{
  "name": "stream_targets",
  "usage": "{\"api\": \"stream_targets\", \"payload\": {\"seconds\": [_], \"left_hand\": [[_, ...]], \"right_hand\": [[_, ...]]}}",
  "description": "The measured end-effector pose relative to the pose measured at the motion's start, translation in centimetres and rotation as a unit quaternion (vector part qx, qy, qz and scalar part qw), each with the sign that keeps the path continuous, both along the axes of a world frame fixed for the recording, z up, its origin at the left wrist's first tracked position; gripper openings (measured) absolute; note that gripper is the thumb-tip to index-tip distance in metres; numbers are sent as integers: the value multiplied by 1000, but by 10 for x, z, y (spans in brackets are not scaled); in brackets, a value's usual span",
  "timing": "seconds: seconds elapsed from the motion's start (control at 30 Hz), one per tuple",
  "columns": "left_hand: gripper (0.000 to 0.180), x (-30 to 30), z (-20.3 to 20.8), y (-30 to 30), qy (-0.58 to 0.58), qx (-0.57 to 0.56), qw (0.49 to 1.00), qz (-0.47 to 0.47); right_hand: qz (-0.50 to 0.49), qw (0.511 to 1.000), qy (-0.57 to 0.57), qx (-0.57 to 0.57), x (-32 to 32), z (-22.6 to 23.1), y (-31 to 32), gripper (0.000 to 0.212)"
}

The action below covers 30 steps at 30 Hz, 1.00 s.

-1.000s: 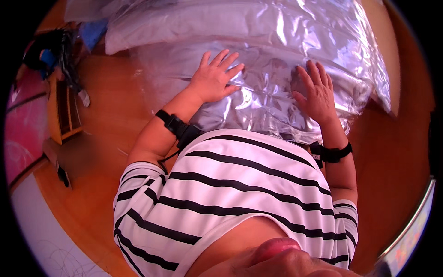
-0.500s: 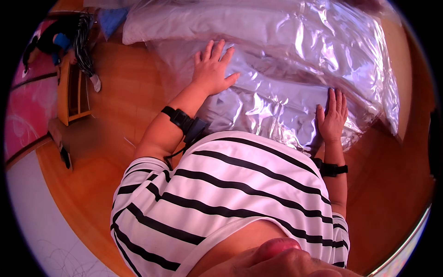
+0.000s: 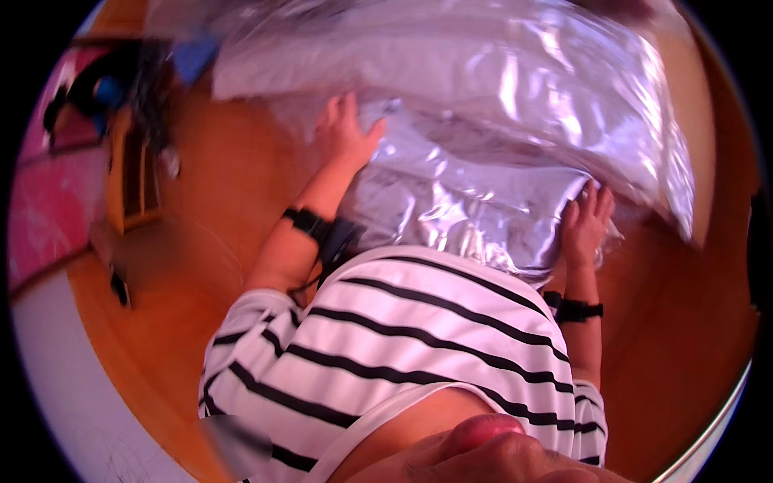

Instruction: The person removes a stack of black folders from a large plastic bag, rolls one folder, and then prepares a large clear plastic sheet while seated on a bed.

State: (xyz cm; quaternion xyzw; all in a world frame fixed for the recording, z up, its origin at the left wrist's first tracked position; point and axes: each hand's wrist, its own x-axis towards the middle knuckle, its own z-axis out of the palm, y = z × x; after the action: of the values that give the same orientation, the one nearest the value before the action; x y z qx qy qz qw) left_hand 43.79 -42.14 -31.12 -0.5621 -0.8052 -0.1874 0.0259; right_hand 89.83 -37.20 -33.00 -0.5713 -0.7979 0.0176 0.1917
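One large bundle in glossy, silvery clear plastic film (image 3: 483,189), crumpled and full of bright reflections, lay in front of the person's torso; its far part was puffed and thick, its near part flatter and close to the white short-sleeved shirt with black stripes (image 3: 427,342). Left hand (image 3: 346,138): open, at the bundle's left edge, fingers extended forward and thumb spread apart. Right hand (image 3: 587,225): at the near part's right edge, fingers pointing forward; whether it gripped the film could not be told. Two black straps with boxy modules, one on the left forearm (image 3: 308,224), one on the right (image 3: 578,310). One tan, flat-sided surface (image 3: 694,121) along the bundle's far right. One orange-brown wooden floor (image 3: 221,161) beneath. Upper left, blurred: one co-worker in a black top (image 3: 98,84), beside a yellow wooden open frame (image 3: 119,189), a pink patterned panel (image 3: 52,213) and a blue piece of material (image 3: 193,60).
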Motion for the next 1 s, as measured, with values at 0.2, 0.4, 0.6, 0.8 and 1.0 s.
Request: {"api": "stream_targets", "payload": {"seconds": [0.2,0.4,0.6,0.8,1.0], "left_hand": [[60,-9,-3,-15,106,26,992,-62],[52,-6,-1,-2,72,32,989,-124],[48,-4,7,-2,67,20,988,-141],[46,-5,4,-10,17,29,990,-138],[45,-1,7,-5,-36,26,991,-129]], "right_hand": [[-80,990,56,103,49,28,49,49],[-434,858,270,52,193,6,145,58],[-539,614,576,29,202,25,198,53],[-616,445,638,128,195,34,210,44],[-557,545,618,107,284,-8,238,23]]}}
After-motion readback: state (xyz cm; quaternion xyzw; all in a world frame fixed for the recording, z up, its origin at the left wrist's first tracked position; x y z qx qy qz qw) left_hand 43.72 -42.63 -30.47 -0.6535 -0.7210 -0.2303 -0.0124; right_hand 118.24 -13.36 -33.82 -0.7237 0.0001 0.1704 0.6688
